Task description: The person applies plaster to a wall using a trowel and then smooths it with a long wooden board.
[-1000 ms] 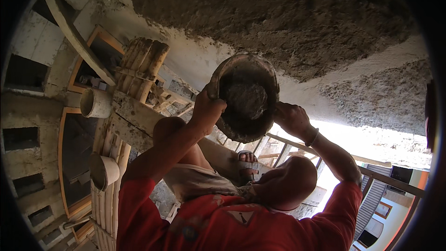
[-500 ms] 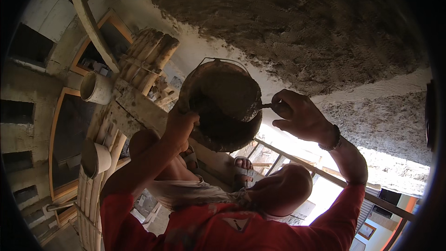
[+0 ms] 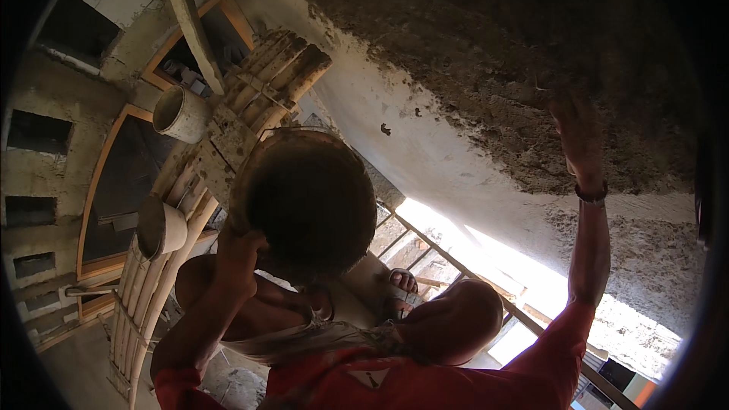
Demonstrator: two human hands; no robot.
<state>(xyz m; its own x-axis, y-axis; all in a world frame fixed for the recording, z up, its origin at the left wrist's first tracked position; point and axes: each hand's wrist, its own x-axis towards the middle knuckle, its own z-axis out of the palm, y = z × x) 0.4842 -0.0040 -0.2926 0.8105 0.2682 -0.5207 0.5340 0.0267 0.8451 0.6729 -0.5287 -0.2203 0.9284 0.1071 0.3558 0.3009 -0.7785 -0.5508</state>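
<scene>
left hand (image 3: 237,247): fingers clamped on pan (image 3: 307,201) rim, pan raised under ceiling (image 3: 456,68) | right hand (image 3: 577,137): fingers together, flat against ceiling plaster, right of pan | bamboo scaffold (image 3: 228,144) left of pan

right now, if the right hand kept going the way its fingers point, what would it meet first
The right hand already reaches the rough dark plaster on the ceiling. Its fingers seem to touch it, though depth is unclear, so it would meet only more plaster.
</scene>
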